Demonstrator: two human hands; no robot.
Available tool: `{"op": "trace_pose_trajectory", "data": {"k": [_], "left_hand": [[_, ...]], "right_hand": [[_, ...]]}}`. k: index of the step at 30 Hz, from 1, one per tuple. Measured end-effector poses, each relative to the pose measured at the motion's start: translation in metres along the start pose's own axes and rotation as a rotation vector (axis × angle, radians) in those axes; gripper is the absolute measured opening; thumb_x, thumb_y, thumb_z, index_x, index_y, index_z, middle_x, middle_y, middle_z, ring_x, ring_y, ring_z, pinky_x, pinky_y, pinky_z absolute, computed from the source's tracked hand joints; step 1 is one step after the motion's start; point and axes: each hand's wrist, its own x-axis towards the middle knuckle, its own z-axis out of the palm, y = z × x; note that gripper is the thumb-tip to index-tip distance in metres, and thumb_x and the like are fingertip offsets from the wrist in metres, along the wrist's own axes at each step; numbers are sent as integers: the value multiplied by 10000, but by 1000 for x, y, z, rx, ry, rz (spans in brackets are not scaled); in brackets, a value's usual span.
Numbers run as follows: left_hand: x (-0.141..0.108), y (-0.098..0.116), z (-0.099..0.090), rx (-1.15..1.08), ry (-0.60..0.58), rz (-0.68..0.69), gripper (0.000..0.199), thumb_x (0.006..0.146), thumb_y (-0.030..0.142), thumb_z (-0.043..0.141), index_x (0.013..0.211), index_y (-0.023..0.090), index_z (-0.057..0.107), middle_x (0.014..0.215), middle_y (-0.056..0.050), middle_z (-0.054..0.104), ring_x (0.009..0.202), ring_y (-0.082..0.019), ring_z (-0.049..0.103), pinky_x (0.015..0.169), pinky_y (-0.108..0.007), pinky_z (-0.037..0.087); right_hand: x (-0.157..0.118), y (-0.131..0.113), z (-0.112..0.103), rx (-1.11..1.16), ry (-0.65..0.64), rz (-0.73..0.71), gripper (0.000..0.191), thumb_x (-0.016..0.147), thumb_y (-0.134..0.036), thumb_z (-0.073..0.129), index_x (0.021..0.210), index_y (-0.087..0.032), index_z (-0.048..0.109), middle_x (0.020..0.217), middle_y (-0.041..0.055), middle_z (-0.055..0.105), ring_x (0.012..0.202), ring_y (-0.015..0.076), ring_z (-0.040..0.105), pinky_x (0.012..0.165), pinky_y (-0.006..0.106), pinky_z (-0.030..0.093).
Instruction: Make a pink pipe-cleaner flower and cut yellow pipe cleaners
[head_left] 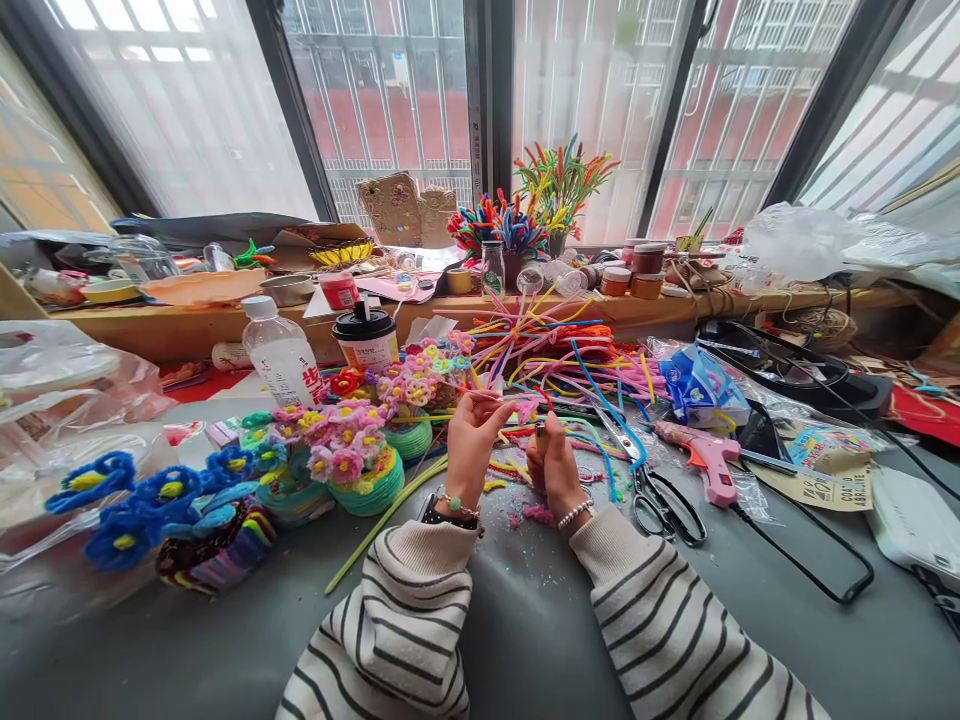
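Near the middle of the grey table, my left hand pinches a small pink fuzzy piece between thumb and fingers. Just to its right, my right hand is closed around a small dark object with a metallic top, which looks like a lighter. The two hands are close together but apart. Pink scraps and glitter lie on the table below them. Behind the hands spreads a heap of colourful pipe cleaners.
Pink and blue fuzzy flowers stand at the left, with a bottle and a lidded cup behind. At the right lie black-handled scissors, a pink glue gun with its cord, and a white box.
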Motion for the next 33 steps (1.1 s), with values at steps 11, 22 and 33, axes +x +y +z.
{"op": "trace_pose_trajectory", "data": {"k": [11, 22, 33], "left_hand": [[0, 0, -3, 2, 13, -4, 251, 580, 252, 647, 760, 160, 498, 683, 17, 582, 644, -92, 549, 537, -180, 405], [1, 1, -2, 26, 28, -2, 240, 588, 248, 644, 757, 164, 496, 673, 24, 573, 635, -76, 534, 552, -169, 396], [0, 1, -2, 28, 30, 3, 249, 578, 253, 647, 753, 161, 494, 672, 23, 564, 627, -82, 533, 548, -176, 391]], "right_hand": [[-2, -1, -4, -27, 5, 36, 514, 734, -560, 252, 366, -202, 240, 295, -78, 206, 256, 34, 134, 290, 195, 68], [-2, -1, -4, -41, 0, 67, 518, 730, -568, 243, 361, -205, 223, 294, -76, 187, 259, 36, 122, 297, 196, 65], [-3, 0, -2, -65, -25, 21, 502, 708, -576, 286, 377, -208, 204, 327, -81, 147, 291, 40, 114, 299, 197, 78]]}}
